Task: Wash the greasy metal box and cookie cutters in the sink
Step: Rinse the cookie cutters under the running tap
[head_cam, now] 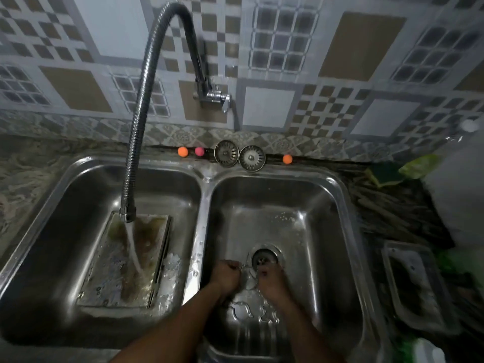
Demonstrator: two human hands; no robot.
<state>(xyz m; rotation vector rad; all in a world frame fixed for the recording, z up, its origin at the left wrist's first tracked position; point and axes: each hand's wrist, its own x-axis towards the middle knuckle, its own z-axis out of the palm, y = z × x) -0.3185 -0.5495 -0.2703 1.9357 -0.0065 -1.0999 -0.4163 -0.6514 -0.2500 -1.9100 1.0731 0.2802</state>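
In the right basin of the double sink point(205, 205), just beside the drain point(265, 259), a thin metal cookie cutter point(248, 279) is held between both hands. The fingers of the left hand point(228, 275) are curled round its left edge, and those of the right hand point(271, 279) are pinched on its right edge. Two more cutters point(243, 311) are seen lying flat on the basin floor between the forearms. In the left basin the metal box point(104, 271) is laid flat, streaked with brown grease, and a stream of water is poured onto it from the flexible tap point(136, 121). Two strainer plugs point(226, 153) and three small balls point(182, 151) are lined along the back rim. A plastic tray point(416, 284) is set on the bench point(392, 210) to the right of the sink.
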